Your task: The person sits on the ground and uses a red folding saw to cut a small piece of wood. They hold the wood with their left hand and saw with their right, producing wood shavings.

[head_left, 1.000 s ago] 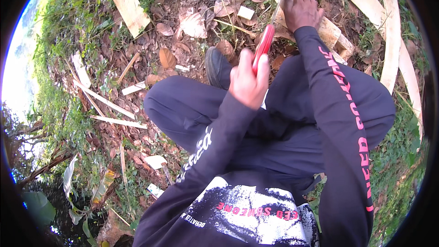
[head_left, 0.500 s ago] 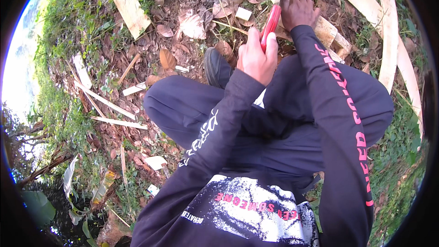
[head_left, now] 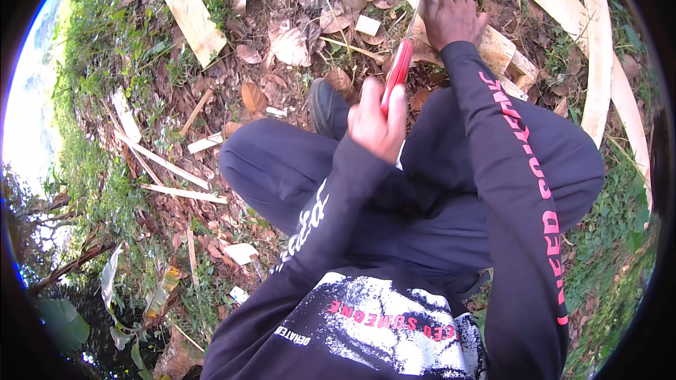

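Note:
My left hand (head_left: 378, 123) is closed round the red handle of a hand saw (head_left: 400, 67). Its thin blade points away from me and runs along the left side of a pale piece of wood (head_left: 496, 51). That wood lies on the ground beyond my crossed legs. My right hand (head_left: 453, 20) presses down on it, fingers bent over its top, beside the blade. Where exactly the blade meets the wood is hard to make out.
A flat board (head_left: 196, 22) lies at the far left. A small pale offcut (head_left: 367, 25) rests among dry leaves left of the saw. Thin wood strips (head_left: 162, 156) are scattered at left. Long curved planks (head_left: 597, 63) lie at the right. My shoe (head_left: 327, 107) is near the saw hand.
My left hand has drawn the saw back toward me and slightly left, so more blade shows. My right hand stays on the wood.

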Action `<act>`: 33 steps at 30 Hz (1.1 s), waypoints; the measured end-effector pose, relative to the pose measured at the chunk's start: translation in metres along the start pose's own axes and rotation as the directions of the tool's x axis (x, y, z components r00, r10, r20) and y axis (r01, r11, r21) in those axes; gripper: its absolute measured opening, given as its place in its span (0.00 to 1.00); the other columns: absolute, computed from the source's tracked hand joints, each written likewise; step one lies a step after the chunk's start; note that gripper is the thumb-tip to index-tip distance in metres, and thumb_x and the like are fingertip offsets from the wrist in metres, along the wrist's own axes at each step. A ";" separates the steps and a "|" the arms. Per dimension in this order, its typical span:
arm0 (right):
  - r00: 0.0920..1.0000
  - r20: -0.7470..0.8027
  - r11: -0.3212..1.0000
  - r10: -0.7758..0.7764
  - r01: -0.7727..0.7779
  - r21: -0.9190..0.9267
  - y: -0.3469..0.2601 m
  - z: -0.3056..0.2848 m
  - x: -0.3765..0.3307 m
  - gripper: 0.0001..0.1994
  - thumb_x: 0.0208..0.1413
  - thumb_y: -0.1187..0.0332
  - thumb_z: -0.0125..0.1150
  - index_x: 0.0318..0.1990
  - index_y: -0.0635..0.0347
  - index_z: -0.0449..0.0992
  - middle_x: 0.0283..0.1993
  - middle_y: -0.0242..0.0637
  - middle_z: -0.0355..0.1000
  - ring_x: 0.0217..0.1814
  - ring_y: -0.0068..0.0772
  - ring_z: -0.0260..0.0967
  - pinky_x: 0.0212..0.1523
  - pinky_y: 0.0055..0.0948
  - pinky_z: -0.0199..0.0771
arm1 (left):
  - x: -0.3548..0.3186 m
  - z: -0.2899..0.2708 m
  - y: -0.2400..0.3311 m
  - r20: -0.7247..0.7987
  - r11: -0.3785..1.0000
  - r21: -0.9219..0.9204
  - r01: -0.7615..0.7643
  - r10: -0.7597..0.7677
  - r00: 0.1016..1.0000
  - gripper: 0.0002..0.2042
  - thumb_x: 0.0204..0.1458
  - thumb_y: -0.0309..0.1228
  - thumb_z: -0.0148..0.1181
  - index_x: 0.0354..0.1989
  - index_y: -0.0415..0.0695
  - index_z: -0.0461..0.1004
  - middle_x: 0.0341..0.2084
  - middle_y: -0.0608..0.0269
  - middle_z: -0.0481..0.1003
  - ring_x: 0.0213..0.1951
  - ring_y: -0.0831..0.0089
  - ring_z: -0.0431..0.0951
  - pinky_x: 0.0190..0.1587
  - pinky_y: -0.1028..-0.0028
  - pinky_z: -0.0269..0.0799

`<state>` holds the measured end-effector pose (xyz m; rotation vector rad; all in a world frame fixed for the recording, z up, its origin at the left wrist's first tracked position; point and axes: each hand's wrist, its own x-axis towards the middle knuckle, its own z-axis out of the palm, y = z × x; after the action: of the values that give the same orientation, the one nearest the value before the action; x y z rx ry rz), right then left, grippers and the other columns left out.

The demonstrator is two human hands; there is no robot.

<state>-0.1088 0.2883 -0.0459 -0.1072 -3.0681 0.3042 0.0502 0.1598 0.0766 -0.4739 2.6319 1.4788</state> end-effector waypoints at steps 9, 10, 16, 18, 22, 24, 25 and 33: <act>0.999 0.037 1.000 -0.001 0.002 -0.010 -0.002 -0.005 0.000 0.23 0.67 0.46 0.37 0.46 0.50 0.75 0.50 0.36 0.75 0.52 0.41 0.68 0.52 0.48 0.57 | 0.047 0.015 0.006 -0.033 0.989 0.098 -0.110 0.114 0.993 0.12 0.61 0.37 0.55 0.37 0.41 0.65 0.20 0.47 0.70 0.24 0.41 0.72 0.32 0.50 0.67; 1.000 -0.005 1.000 -0.013 0.013 0.013 -0.003 -0.004 -0.002 0.23 0.67 0.46 0.37 0.45 0.51 0.76 0.50 0.37 0.75 0.52 0.41 0.68 0.52 0.47 0.57 | 0.036 0.011 0.005 -0.027 0.995 0.081 -0.060 0.062 0.998 0.12 0.60 0.37 0.56 0.36 0.41 0.65 0.19 0.48 0.70 0.23 0.42 0.72 0.31 0.51 0.67; 1.000 -0.022 0.996 0.012 -0.010 0.088 -0.003 -0.004 -0.002 0.22 0.67 0.50 0.38 0.44 0.51 0.78 0.51 0.37 0.74 0.52 0.40 0.68 0.52 0.47 0.58 | -0.038 -0.021 -0.001 0.044 0.994 -0.011 0.109 -0.108 0.993 0.11 0.61 0.36 0.56 0.35 0.42 0.65 0.16 0.51 0.69 0.20 0.45 0.71 0.28 0.53 0.66; 0.999 -0.041 0.997 -0.001 0.005 0.075 -0.003 -0.002 -0.006 0.22 0.67 0.50 0.37 0.43 0.50 0.78 0.50 0.37 0.74 0.52 0.40 0.68 0.53 0.47 0.58 | -0.005 -0.012 0.006 0.016 0.999 0.033 0.035 -0.035 0.999 0.11 0.61 0.36 0.55 0.35 0.42 0.65 0.17 0.50 0.69 0.21 0.44 0.71 0.29 0.52 0.65; 0.998 -0.059 0.998 -0.018 0.021 0.056 -0.003 0.003 -0.002 0.22 0.67 0.51 0.36 0.44 0.51 0.78 0.49 0.38 0.75 0.51 0.40 0.68 0.53 0.48 0.57 | 0.019 -0.003 0.006 0.002 0.997 0.079 -0.016 0.016 1.000 0.12 0.62 0.37 0.53 0.33 0.42 0.64 0.19 0.48 0.69 0.24 0.42 0.71 0.30 0.50 0.64; 0.996 -0.089 0.998 0.001 0.005 0.065 0.000 0.001 -0.002 0.22 0.67 0.51 0.36 0.44 0.51 0.77 0.49 0.38 0.75 0.52 0.40 0.68 0.53 0.48 0.57 | -0.021 -0.015 0.002 0.049 0.995 0.015 0.102 -0.103 0.993 0.10 0.62 0.35 0.53 0.33 0.42 0.64 0.18 0.50 0.69 0.21 0.42 0.71 0.26 0.52 0.64; 0.997 -0.076 0.998 0.011 -0.005 0.070 0.001 0.001 -0.002 0.22 0.67 0.51 0.36 0.44 0.51 0.78 0.49 0.38 0.75 0.52 0.40 0.68 0.53 0.48 0.57 | -0.043 -0.023 0.000 0.063 0.990 -0.029 0.140 -0.138 0.988 0.11 0.63 0.34 0.52 0.32 0.41 0.64 0.17 0.54 0.67 0.19 0.56 0.68 0.25 0.60 0.62; 0.991 0.036 0.989 0.127 -0.130 0.074 -0.006 0.001 0.009 0.23 0.68 0.49 0.33 0.48 0.49 0.77 0.51 0.38 0.75 0.53 0.44 0.69 0.55 0.51 0.56 | -0.022 -0.023 -0.006 0.033 0.996 0.090 -0.021 0.018 0.999 0.11 0.61 0.33 0.56 0.33 0.41 0.64 0.16 0.48 0.67 0.20 0.45 0.70 0.24 0.57 0.63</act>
<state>-0.1177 0.2827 -0.0454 -0.3005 -3.0818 0.4328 0.0743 0.1427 0.0884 -0.4141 2.6716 1.3528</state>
